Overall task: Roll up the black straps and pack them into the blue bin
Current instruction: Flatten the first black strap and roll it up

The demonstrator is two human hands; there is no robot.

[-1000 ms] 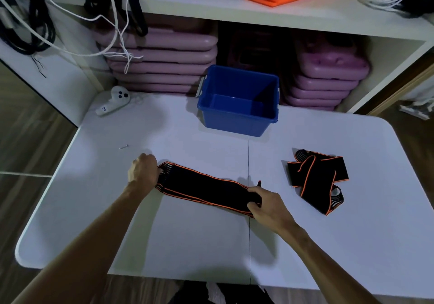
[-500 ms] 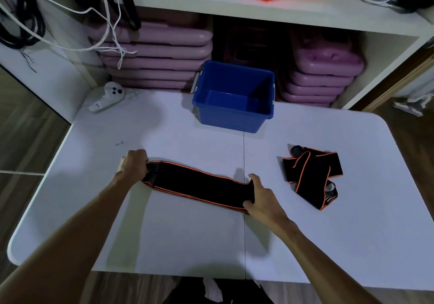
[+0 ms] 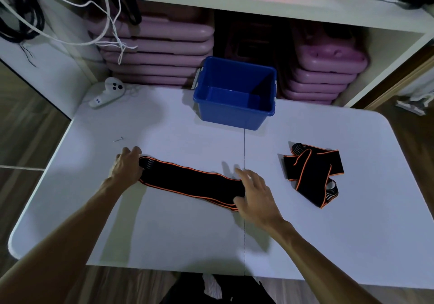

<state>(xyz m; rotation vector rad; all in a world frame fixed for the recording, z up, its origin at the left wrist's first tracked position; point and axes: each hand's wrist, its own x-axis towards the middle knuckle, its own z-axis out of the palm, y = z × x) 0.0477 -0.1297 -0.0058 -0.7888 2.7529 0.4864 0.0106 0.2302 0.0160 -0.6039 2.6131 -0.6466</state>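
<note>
Head view: left hand (image 3: 128, 166) grips flat strap (image 3: 187, 181) end; right hand (image 3: 254, 194) fingers spread, resting on other end.

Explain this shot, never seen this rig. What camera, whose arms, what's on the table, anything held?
No machine here: a person wears one wide-angle camera on the head, looking down at their own bare arms. On the white table lies a long black strap laid flat. The left hand grips its left end; the right hand hovers open over the right end, holding nothing. A second strap lies crumpled to the right. The blue bin at the back looks empty. A white controller sits far left.
</note>
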